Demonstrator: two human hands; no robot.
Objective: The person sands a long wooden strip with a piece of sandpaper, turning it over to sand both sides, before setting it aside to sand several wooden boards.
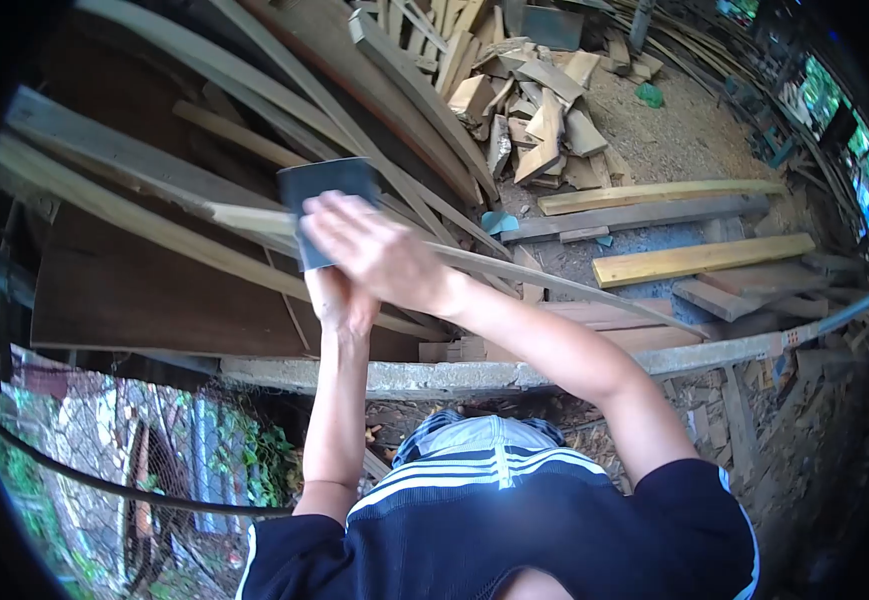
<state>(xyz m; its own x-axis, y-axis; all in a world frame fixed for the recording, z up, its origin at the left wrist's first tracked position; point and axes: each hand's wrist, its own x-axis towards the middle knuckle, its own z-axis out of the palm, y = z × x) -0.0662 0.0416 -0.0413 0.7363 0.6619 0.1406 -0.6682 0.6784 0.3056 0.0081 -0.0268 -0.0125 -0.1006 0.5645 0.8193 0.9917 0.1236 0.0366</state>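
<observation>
A dark rectangular sheet (pixel 334 180) stands out above the wooden pieces at the left centre. My right hand (pixel 379 255) lies over the lower part of this sheet, its fingers stretched out flat and slightly blurred. Just below and partly behind it is my left hand (pixel 339 300), palm side up near the sheet's lower edge. Its fingers are hidden by the sheet and my right hand, so its grip does not show. A long thin wooden strip (pixel 574 287) runs behind both hands toward the lower right.
Long boards (pixel 144 150) lie across the upper left. Cut wood scraps (pixel 544 110) are heaped at the top centre. Yellowish planks (pixel 704 258) rest on the ground at the right. A low concrete ledge (pixel 434 378) crosses in front of my body, and wire mesh (pixel 154 460) shows lower left.
</observation>
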